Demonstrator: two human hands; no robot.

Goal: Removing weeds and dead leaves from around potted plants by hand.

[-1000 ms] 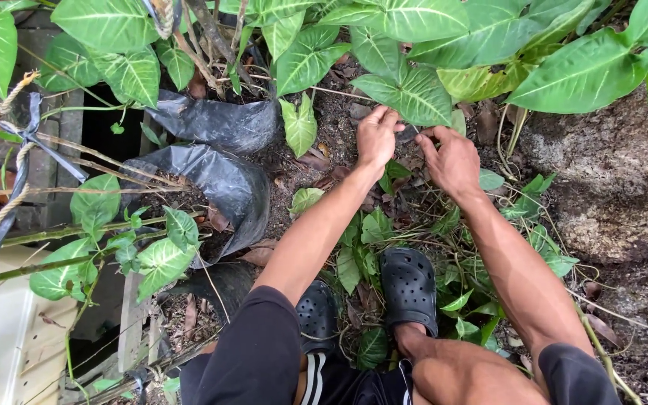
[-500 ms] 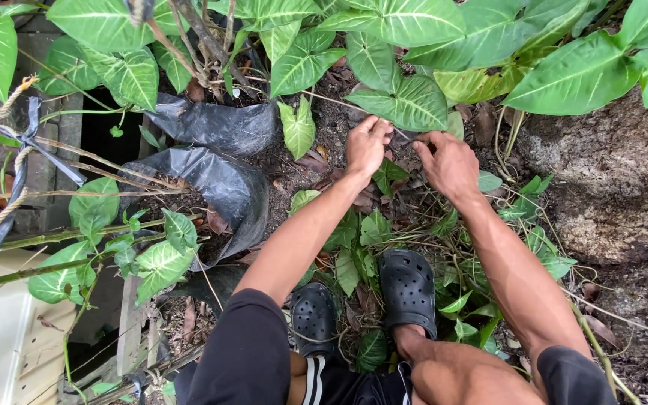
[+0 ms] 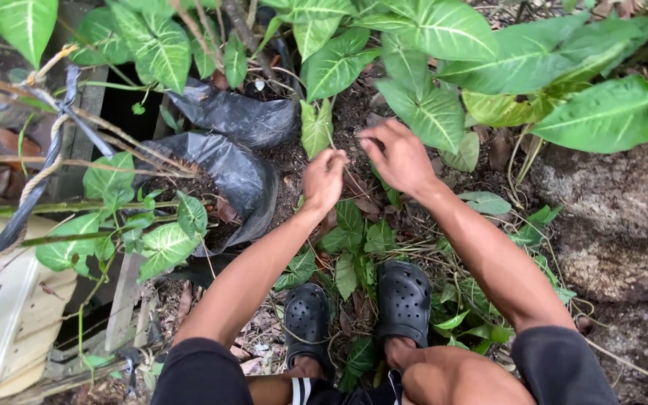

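Here, seen from my own head looking down:

Landmark: the black plastic grow bag (image 3: 223, 184), lying on its side with soil in it; every place below is told from it.

Left hand (image 3: 324, 178): just right of the bag's mouth, low over the soil. The grip is curled closed; it may pinch a thin stem, but I cannot tell what, if anything, is in it.

Right hand (image 3: 401, 156): further right of the bag, near my left hand but apart from it. The grip is released, fingers spread and bent, hovering over dry leaves and soil under a big veined leaf (image 3: 433, 116).

Thing nearest my hands: a small pale arrow-shaped leaf (image 3: 315, 127), upright, up and right of the bag, just above my left hand.

Second bag (image 3: 238, 116): just above the first, crumpled, with stems rising from it.

My feet: black perforated clogs (image 3: 403, 300), below and right of the bag, standing among small green leaves.

Risk, as I judge it: the stems here are thin and tangled, so a hard tug could snap one rather than free it. My knuckles sit close to the small leaf and could bruise it. Loose litter underfoot could let a clog slip.
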